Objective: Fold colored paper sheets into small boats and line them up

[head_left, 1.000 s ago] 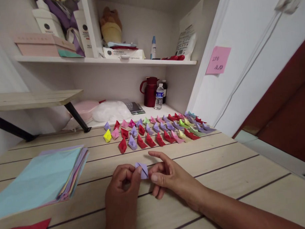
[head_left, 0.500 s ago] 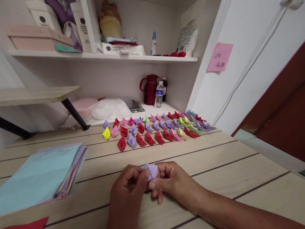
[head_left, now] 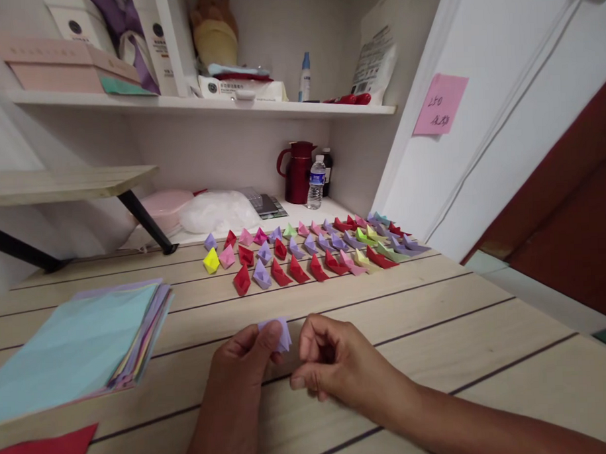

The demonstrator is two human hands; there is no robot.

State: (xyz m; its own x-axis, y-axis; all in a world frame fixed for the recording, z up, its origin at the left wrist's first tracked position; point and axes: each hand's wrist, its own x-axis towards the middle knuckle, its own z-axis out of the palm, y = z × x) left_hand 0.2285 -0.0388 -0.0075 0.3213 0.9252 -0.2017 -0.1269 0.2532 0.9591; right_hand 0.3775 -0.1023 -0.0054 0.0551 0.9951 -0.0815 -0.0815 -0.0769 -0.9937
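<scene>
A small folded piece of lilac paper point(head_left: 283, 335) is pinched between the thumb and fingers of my left hand point(head_left: 245, 361), just above the table. Its far side is covered by the thumb. To the right of the paper, a short gap away, is my right hand point(head_left: 332, 358); its fingers are curled, the thumb stands apart from them, and nothing shows between. Beyond both hands, rows of small folded paper boats stand on the table, among them a red boat point(head_left: 242, 281), a lilac boat point(head_left: 261, 275) and a yellow boat point(head_left: 211, 260).
A stack of coloured paper point(head_left: 73, 347) lies at the left, with a red sheet point(head_left: 47, 451) nearer me. Behind the boats are a dark red jug point(head_left: 299, 174), a water bottle point(head_left: 316, 181) and a plastic bag point(head_left: 217, 211). A small raised shelf point(head_left: 73, 182) stands at the left.
My right hand has let go of the lilac paper. My left hand has moved a little left with it, so the two hands are now apart.
</scene>
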